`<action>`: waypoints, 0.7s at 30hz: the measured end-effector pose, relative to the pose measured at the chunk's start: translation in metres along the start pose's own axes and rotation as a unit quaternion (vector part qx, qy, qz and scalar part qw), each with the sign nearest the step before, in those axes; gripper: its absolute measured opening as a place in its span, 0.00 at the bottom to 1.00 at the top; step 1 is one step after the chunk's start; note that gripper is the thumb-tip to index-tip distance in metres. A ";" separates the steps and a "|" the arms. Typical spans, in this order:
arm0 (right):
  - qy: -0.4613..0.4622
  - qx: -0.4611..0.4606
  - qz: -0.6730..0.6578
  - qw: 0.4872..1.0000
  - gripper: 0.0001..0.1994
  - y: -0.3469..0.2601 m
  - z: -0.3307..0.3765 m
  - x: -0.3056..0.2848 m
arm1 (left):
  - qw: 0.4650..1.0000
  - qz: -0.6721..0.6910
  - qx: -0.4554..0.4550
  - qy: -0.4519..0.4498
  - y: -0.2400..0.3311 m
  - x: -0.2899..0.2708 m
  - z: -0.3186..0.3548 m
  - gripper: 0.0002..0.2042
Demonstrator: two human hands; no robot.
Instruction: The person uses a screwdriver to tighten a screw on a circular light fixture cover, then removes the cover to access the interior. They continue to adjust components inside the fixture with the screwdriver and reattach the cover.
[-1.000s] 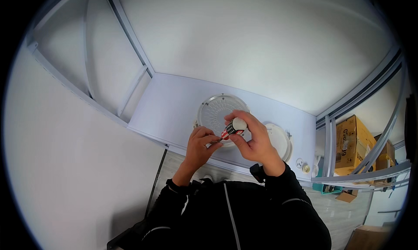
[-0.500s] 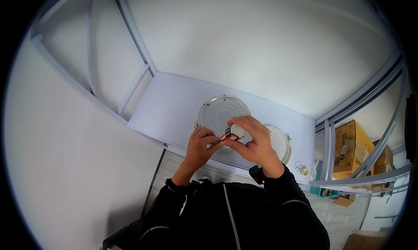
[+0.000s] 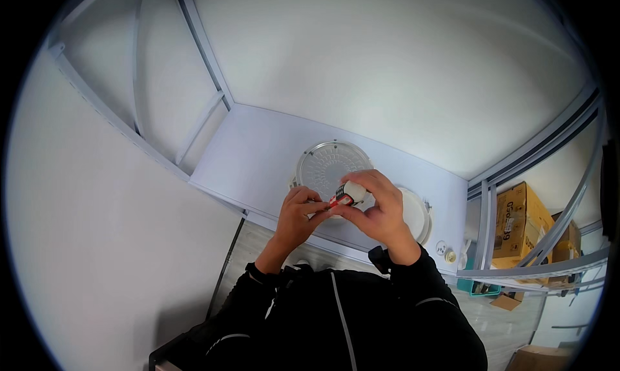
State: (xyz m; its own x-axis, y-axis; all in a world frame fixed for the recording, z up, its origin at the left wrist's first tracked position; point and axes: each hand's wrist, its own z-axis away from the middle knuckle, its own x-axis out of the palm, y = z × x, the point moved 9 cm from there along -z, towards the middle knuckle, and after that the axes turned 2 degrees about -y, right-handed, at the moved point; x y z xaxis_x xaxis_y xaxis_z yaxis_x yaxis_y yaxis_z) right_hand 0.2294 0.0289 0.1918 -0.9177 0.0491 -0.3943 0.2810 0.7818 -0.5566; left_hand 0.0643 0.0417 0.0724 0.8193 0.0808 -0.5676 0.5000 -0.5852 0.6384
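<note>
A stubby, screwdriver-like tool with a rounded white end, black patterned band and red section point(image 3: 345, 194) slants between the right hand point(image 3: 380, 209) and left fingertips point(image 3: 321, 207), white end uppermost. Beneath, a round, pale grey, ring-patterned plate with a silvery rim point(image 3: 329, 167) lies flat, its near part mostly hidden.

- Head-worn fisheye, looking steeply down over the black jacket point(image 3: 387, 313).
- Near, mid-view: left hand point(image 3: 299, 216) and right hand point(image 3: 383, 214) above the pale table point(image 3: 252, 138).
- Wide reach: far wall point(image 3: 361, 61), cardboard box point(image 3: 515, 225) at right.
</note>
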 end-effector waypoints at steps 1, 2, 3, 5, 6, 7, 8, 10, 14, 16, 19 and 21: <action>0.005 0.005 0.001 1.000 0.33 0.001 0.000 0.000 | 1.000 0.001 -0.001 0.000 0.000 0.000 0.000 0.08; 0.010 0.008 0.001 1.000 0.32 0.000 0.000 -0.001 | 1.000 0.003 -0.003 0.000 0.000 0.001 0.000 0.08; 0.015 0.011 0.000 1.000 0.32 0.000 0.000 -0.001 | 1.000 0.004 -0.005 0.001 0.000 0.000 0.000 0.08; 0.013 0.020 0.007 1.000 0.32 0.001 0.001 0.000 | 1.000 0.006 -0.002 0.001 0.001 0.000 -0.001 0.08; 0.006 0.026 0.015 1.000 0.32 0.001 0.001 0.002 | 1.000 0.007 -0.001 0.001 0.001 0.000 -0.001 0.08; -0.001 0.032 0.022 0.999 0.32 0.001 0.001 0.003 | 1.000 0.007 -0.002 0.002 0.001 0.000 0.000 0.08; -0.013 0.038 0.019 0.999 0.32 0.001 0.000 0.006 | 1.000 0.007 -0.003 0.004 -0.001 0.001 0.001 0.08; -0.037 0.050 0.011 0.998 0.32 0.000 -0.002 0.011 | 1.000 0.008 -0.002 0.005 -0.001 0.002 0.001 0.09; -0.078 0.064 -0.045 0.994 0.31 -0.001 -0.009 0.021 | 1.000 0.006 -0.001 0.002 0.000 0.001 0.002 0.09; -0.079 0.104 -0.106 0.986 0.32 0.003 -0.008 0.023 | 1.000 0.011 -0.001 0.002 0.000 0.001 0.002 0.09; -0.088 0.087 -0.084 0.989 0.30 -0.002 -0.012 0.023 | 1.000 0.019 -0.002 0.004 0.000 0.000 0.002 0.09; -0.073 0.025 -0.028 0.997 0.28 -0.016 -0.021 0.015 | 1.000 0.009 -0.001 0.000 0.002 0.000 0.002 0.09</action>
State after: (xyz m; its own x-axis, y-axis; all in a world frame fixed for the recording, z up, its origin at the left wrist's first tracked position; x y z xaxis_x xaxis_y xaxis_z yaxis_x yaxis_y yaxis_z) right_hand 0.2052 0.0295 0.2100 -0.8827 -0.0874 -0.4617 0.2473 0.7491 -0.6146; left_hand 0.0647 0.0389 0.0730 0.8286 0.0702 -0.5554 0.4851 -0.5851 0.6498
